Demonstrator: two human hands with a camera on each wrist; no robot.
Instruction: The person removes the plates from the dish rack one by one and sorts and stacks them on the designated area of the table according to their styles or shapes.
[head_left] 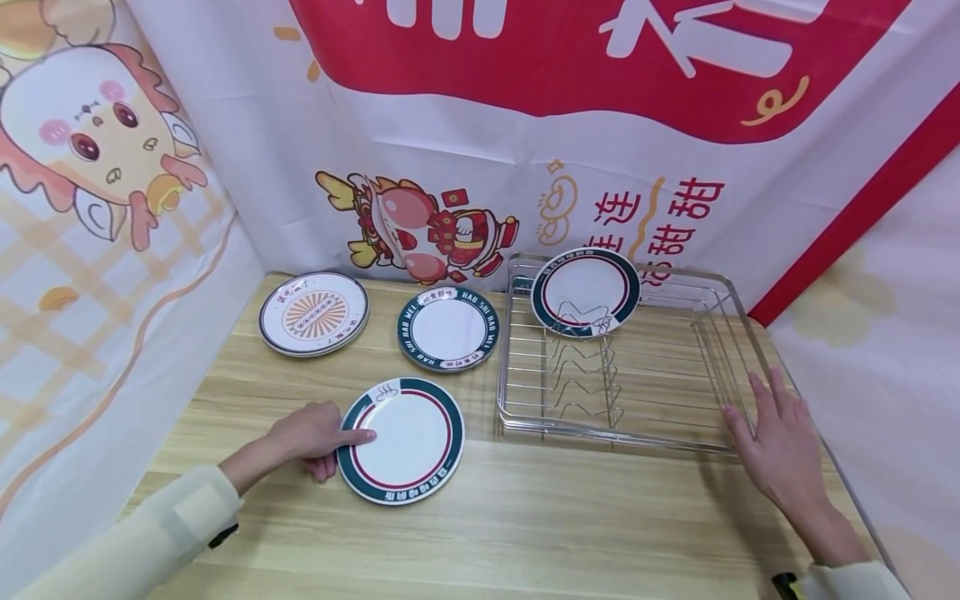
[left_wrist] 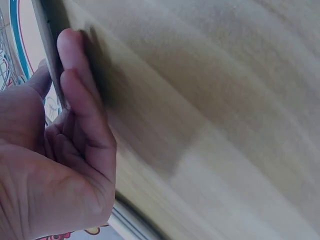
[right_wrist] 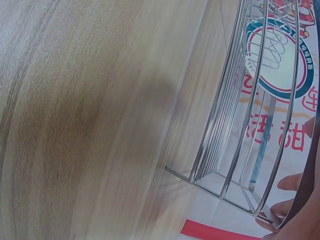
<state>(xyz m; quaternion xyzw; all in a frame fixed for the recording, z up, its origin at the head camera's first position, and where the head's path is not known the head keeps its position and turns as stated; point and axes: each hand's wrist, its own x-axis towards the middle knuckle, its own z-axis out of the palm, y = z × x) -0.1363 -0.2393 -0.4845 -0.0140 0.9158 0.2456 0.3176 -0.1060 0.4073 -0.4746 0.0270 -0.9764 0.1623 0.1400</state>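
My left hand (head_left: 318,433) pinches the left edge of a white plate with a green rim and red ring (head_left: 408,442); the thumb lies on top and fingers show beneath in the left wrist view. The plate appears raised off the table. At the right, my right hand (head_left: 780,442) touches the front right corner of a wire dish rack (head_left: 720,446), its fingers fairly straight and spread. A matching plate (head_left: 585,292) leans upright in the back of the rack's wire dividers (head_left: 585,392).
Behind the held plate lies a green-rimmed plate with lettering (head_left: 448,329), perhaps stacked. Farther left sits a stack of white plates with an orange sunburst (head_left: 315,314). All stand on a wooden table (head_left: 525,533), with a printed cloth (head_left: 450,108) hanging behind.
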